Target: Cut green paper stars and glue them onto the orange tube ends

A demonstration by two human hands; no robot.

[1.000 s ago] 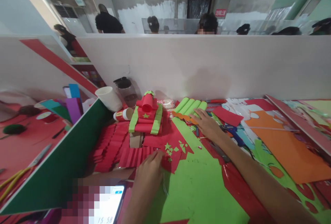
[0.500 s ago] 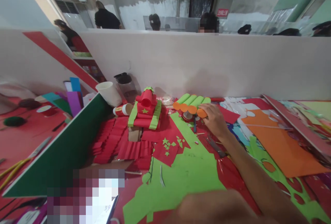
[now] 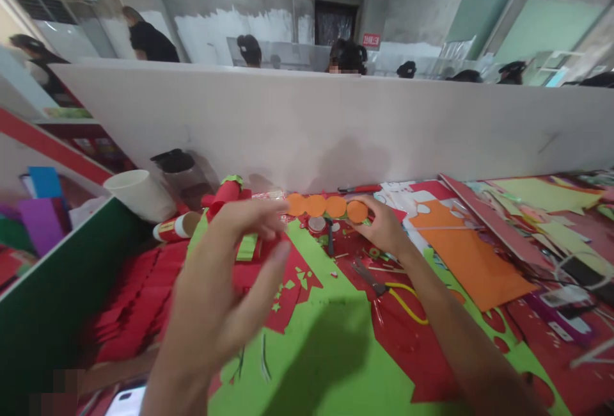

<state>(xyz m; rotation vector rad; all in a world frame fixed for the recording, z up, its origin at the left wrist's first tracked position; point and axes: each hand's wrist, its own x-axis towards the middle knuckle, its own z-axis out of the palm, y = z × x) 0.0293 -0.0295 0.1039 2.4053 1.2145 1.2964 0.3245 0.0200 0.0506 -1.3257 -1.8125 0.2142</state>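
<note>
My right hand (image 3: 381, 227) pinches the right end of a joined row of paper rolls (image 3: 316, 205). Their round orange ends face me. With thumb and fingers apart, my left hand (image 3: 223, 269) reaches toward the row's left end; whether its fingertips touch is unclear. Partly hidden behind it stands a model of red and light-green paper (image 3: 226, 192). Below the rolls lie a small round tin (image 3: 316, 224) and a dark, thin tool (image 3: 330, 237). Yellow-handled scissors (image 3: 391, 289) rest near my right forearm.
A large light-green sheet (image 3: 330, 339) covers the front. Folded red paper strips (image 3: 139, 294), a paper cup (image 3: 177, 227) and a white container (image 3: 139, 192) are at left, beside a green board (image 3: 71, 256). Orange paper (image 3: 472, 256) lies right. A white partition (image 3: 268, 121) closes the back.
My left hand has risen from the bottom edge to near the rolls' left end. The rolls have tipped so their green sides no longer show. The view has swung right.
</note>
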